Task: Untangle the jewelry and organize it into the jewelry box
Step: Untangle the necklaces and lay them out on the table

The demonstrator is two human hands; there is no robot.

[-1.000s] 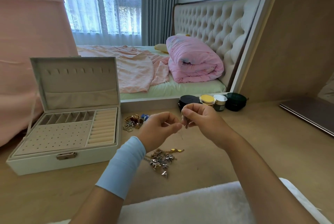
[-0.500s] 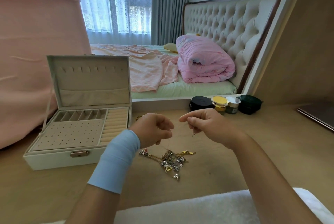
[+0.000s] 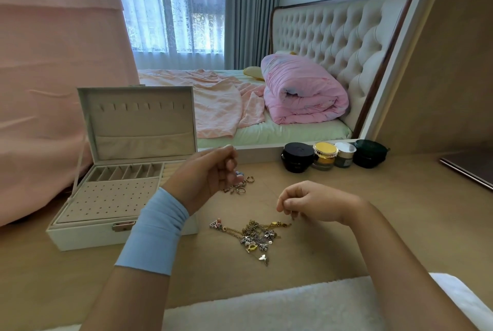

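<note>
The jewelry box (image 3: 88, 237) stands open at the 9 o'clock side of the wooden table (image 3: 386, 224), its lid upright. Its tray shows a row of small slots at the back, a perforated panel in front and ring rolls at the right.

The tangle of jewelry (image 3: 253, 237), gold and silver chains with charms, lies on the table at the centre, at 3 o'clock from the box's front corner and apart from it. A smaller heap of rings (image 3: 240, 187) lies at 12 o'clock from the tangle.

The left hand (image 3: 210, 173), with a pale blue band (image 3: 154, 229) on the wrist, is raised over the box's right edge, just beside the ring heap. Its fingers are curled in; whether they hold anything cannot be told.

The right hand (image 3: 312, 204) hovers at 1 o'clock from the tangle. Its fingers are curled and its fingertips pinch a small piece (image 3: 292, 215) that hangs just above the tangle's gold end.

Four cosmetic jars (image 3: 297, 159) stand in a row at 1 o'clock, well apart from the jewelry.
</note>
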